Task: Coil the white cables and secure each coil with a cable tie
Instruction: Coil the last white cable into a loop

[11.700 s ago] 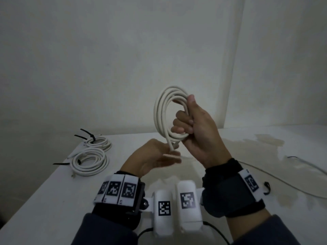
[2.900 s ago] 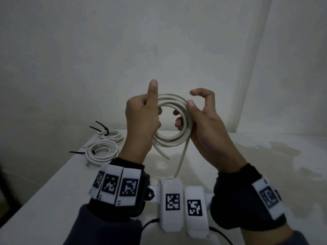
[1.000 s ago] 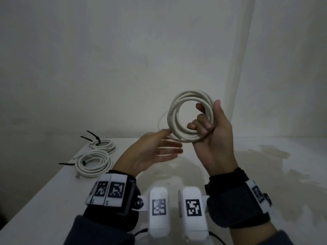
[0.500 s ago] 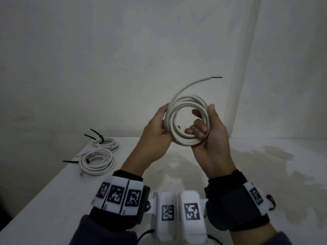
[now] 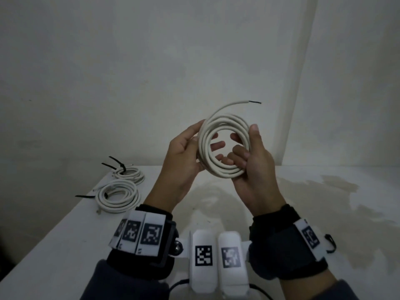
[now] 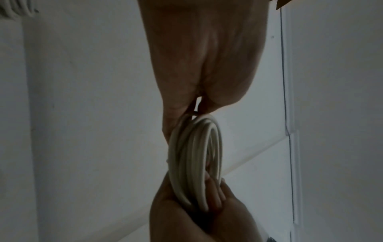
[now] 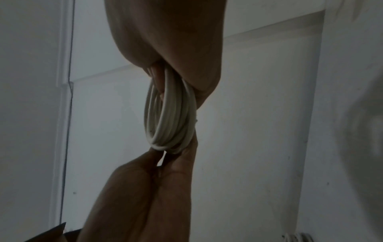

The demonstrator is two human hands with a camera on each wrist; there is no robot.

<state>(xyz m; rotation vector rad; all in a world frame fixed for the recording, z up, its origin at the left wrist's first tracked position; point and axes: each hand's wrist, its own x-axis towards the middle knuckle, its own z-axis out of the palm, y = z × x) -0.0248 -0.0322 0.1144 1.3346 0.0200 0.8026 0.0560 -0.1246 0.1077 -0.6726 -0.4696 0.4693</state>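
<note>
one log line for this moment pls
left hand: grips white cable coil | right hand: grips coil | loose end: sticking up | tie: not on | two tied white coils: on table

A cable coil [image 5: 225, 146] is held upright above the table [image 5: 65, 245], between the left hand [image 5: 184, 161] on its left side and the right hand [image 5: 253, 165] on its right. Two tied coils lie on the table's far left: one [image 5: 118, 197] nearer, the other [image 5: 129, 173] just behind it.
</note>
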